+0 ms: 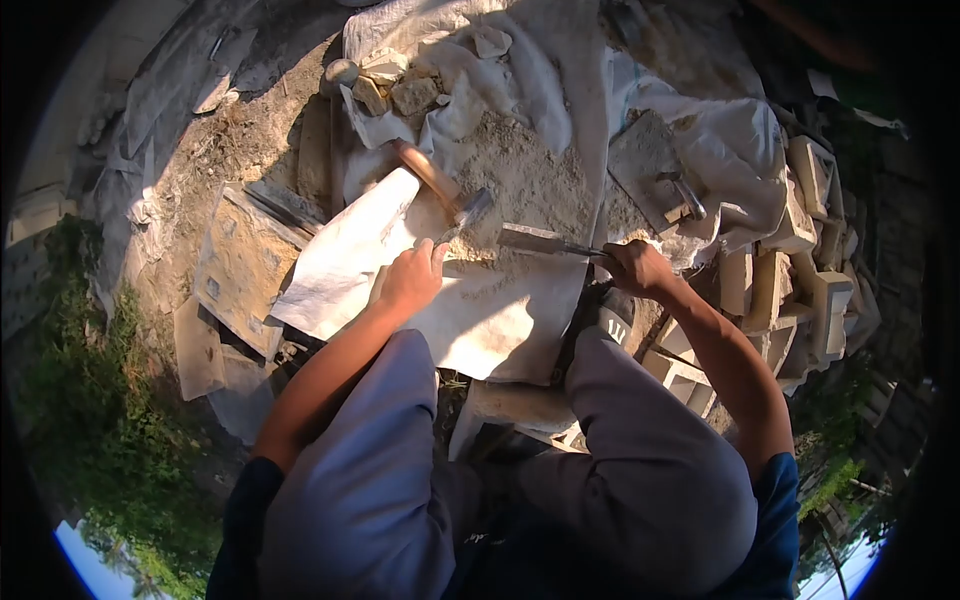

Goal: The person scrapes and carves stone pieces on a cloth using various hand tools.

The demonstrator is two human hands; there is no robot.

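Note:
My right hand (640, 270) is closed around the handle of a flat metal tool (540, 240), whose blade points left over the dusty white sheet (490, 320). My left hand (412, 278) is closed, its fingers pinched near the middle of the sheet; what they hold, if anything, is too small to make out. Just beyond the left hand lies a hammer with a wooden handle (428, 175) and a metal head (474, 208). Crumbled pale material (520, 170) covers the sheet beyond both hands.
A metal trowel (655, 175) lies at the upper right. Stone chunks (415, 95) sit at the top of the sheet. Pale hollow blocks (775, 290) are piled on the right. A flat stone slab (245, 265) rests at the left, with green plants (110, 400) beyond it.

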